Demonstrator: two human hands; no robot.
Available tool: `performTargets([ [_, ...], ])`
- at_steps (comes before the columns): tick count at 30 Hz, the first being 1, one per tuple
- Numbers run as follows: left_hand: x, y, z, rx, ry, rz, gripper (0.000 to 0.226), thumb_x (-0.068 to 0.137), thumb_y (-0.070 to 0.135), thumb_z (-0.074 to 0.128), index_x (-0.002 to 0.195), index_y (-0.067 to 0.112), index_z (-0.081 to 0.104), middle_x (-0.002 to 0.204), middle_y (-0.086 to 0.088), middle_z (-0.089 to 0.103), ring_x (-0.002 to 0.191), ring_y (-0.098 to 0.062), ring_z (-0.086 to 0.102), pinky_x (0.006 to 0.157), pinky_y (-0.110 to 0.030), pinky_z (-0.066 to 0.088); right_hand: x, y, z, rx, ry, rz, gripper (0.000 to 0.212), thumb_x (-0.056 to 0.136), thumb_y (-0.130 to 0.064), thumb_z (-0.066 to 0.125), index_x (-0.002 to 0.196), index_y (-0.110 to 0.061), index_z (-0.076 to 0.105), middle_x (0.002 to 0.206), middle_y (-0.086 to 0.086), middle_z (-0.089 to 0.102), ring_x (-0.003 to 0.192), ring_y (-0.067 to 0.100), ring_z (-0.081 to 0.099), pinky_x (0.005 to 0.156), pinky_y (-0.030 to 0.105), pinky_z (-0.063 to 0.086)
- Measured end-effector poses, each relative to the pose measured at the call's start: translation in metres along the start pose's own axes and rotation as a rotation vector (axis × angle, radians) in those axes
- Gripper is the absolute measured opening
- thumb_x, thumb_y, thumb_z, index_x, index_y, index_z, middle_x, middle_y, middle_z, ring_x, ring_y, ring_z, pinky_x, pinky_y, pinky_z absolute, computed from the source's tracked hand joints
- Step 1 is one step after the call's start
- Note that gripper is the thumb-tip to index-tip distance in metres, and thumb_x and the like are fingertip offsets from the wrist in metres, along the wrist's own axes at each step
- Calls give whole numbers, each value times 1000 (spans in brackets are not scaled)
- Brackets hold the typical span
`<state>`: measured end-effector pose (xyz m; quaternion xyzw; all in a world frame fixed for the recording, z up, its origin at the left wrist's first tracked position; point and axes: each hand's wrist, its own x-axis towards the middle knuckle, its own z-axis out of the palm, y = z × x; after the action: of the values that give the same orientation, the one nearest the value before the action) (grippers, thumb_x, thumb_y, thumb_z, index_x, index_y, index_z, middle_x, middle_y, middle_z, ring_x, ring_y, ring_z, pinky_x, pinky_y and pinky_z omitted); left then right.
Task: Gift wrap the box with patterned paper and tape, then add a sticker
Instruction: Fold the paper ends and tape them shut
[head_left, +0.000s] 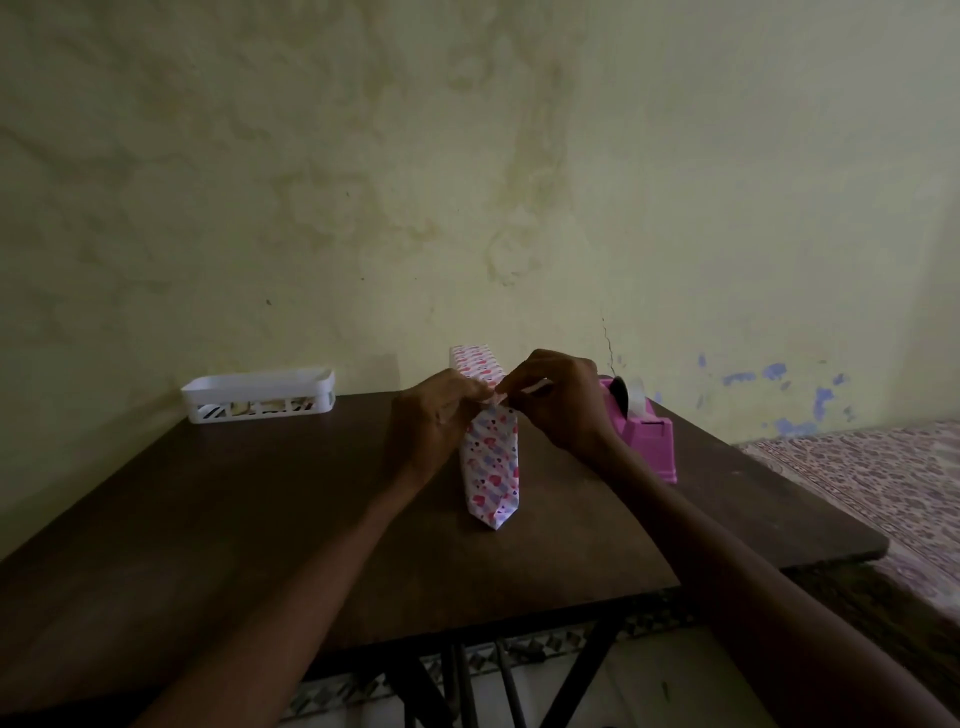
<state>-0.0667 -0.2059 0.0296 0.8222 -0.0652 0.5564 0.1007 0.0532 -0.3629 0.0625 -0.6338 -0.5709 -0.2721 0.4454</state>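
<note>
1. Basket (257, 395): white plastic with a slotted wall, at ten o'clock from the box, in the far left corner of the table, close to the wall (467, 156). The contents are too dim to tell.

2. Table (208, 519): dark wood top with crossed dark legs showing beneath its near edge.

3. Left hand (431, 415): at nine o'clock of the box, touching it. The fingers are curled in and pinch a fold of the patterned paper (491, 467) at the top near edge of the box. The forearm reaches in from seven o'clock.

4. Box (475, 364): long and narrow, near the middle of the table's far half, its length running toward twelve o'clock. It is covered in white paper printed with pink, red and purple hearts. The paper on the near end is creased to a point at six o'clock, down on the table.

5. Right hand (558, 400): at three o'clock of the box. Fingertips and thumb are closed on the same fold, meeting the left hand's fingers. A thin pale strip (537, 387) shows at the fingertips, but I cannot tell what it is.

6. Tape dispenser (649, 436): pink, at three o'clock from the box, just behind the right hand.

7. Bedspread (883, 483): patterned, beyond the table's right edge at four o'clock.
</note>
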Motion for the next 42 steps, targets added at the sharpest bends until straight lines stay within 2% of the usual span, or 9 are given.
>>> performTargets([
  [5, -6, 0, 1, 81, -41, 83, 24, 90, 18, 63, 111, 7, 71, 111, -9, 72, 101, -16, 69, 84, -26, 57, -3, 4, -1, -3, -16, 2, 16, 72, -6, 84, 84, -15, 79, 85, -2, 70, 73, 4, 63, 64, 7, 49],
  [12, -8, -4, -3, 169, -147, 212, 32, 96, 24, 55, 122, 9, 66, 123, -11, 66, 110, -20, 66, 90, -31, 55, -5, 8, -5, -17, -67, -29, 17, 74, -4, 82, 86, -16, 79, 89, -8, 66, 77, 2, 63, 69, 12, 54],
  [15, -7, -13, -3, 190, -216, 257, 34, 102, 28, 46, 126, 12, 64, 130, -10, 62, 116, -20, 62, 94, -35, 55, -5, 8, -5, -15, -66, -12, 17, 75, -2, 81, 86, -15, 79, 91, -4, 69, 78, 6, 65, 70, 15, 55],
  [21, -5, 10, 4, 165, -58, 42, 28, 89, 23, 63, 112, 7, 68, 110, -9, 69, 101, -19, 67, 83, -31, 58, -5, 1, -3, 2, -30, 38, 19, 75, -11, 83, 93, -16, 77, 92, -4, 71, 75, 0, 63, 65, 8, 50],
  [26, 5, 13, 5, 58, -11, -110, 34, 83, 16, 75, 116, 12, 66, 113, -5, 70, 104, -12, 66, 83, -26, 58, -4, 3, -2, -3, -36, 94, 21, 74, -14, 84, 94, -19, 78, 93, -5, 71, 71, 1, 65, 60, 12, 52],
  [31, 12, 15, 2, 101, -44, -65, 21, 83, 18, 74, 104, 12, 72, 100, -5, 73, 91, -13, 68, 78, -30, 59, -1, 2, -2, -25, -53, 96, 15, 75, -13, 84, 88, -15, 78, 89, -3, 68, 70, 2, 62, 60, 7, 48],
  [35, 9, 15, 1, 137, -65, -44, 27, 85, 23, 72, 108, 10, 72, 105, -8, 73, 97, -19, 70, 80, -34, 60, 1, -1, -3, -40, -43, 99, 11, 74, -13, 84, 83, -13, 78, 82, -2, 68, 67, 4, 61, 58, 7, 47],
  [38, 9, 19, -3, 111, -69, -31, 37, 89, 38, 59, 107, 8, 73, 102, -9, 74, 93, -19, 71, 77, -28, 58, 3, -1, -4, -44, -47, 105, 9, 75, -13, 84, 83, -12, 79, 79, -1, 68, 65, 6, 61, 57, 7, 44],
  [42, 8, 20, -3, 129, -69, -18, 39, 90, 41, 57, 107, 10, 73, 101, -7, 74, 91, -18, 71, 76, -25, 58, 4, -3, -6, -35, -66, 117, 9, 75, -13, 84, 84, -13, 79, 78, -3, 67, 65, 5, 60, 58, 7, 43],
])
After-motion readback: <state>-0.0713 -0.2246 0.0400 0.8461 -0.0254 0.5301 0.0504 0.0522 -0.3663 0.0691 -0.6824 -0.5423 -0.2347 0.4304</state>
